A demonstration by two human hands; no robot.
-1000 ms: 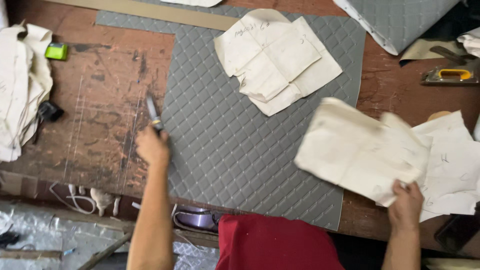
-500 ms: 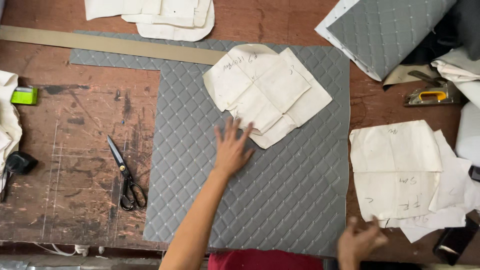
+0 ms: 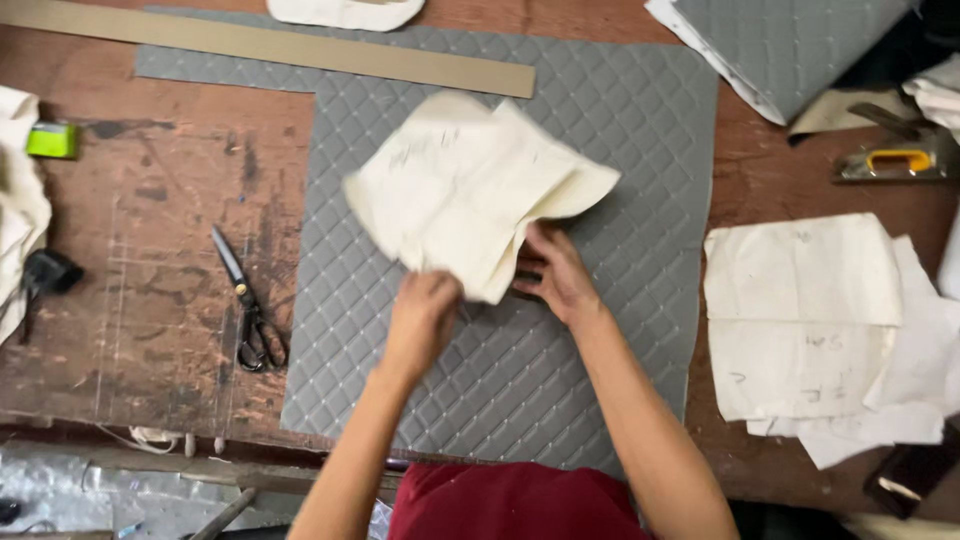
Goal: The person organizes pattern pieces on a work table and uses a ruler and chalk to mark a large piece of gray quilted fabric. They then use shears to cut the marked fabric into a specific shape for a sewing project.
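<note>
A single head-worn camera looks almost straight down from close above the worn brown wooden desk (image 3: 150, 260), facing away from the person's body. The desk's near edge sits low in frame; the right side is cut off, probably continuing further.

Bare quilted grey sheet (image 3: 600, 150) lies open right of and below the cream paper patterns (image 3: 470, 190). Scissors (image 3: 245, 310) lie on the tabletop (image 3: 150, 230) just left of the sheet's edge. A long cardboard strip (image 3: 270, 45) bars the far side. Loose pattern sheets (image 3: 810, 320) and a staple gun (image 3: 890, 162) crowd the right.
</note>
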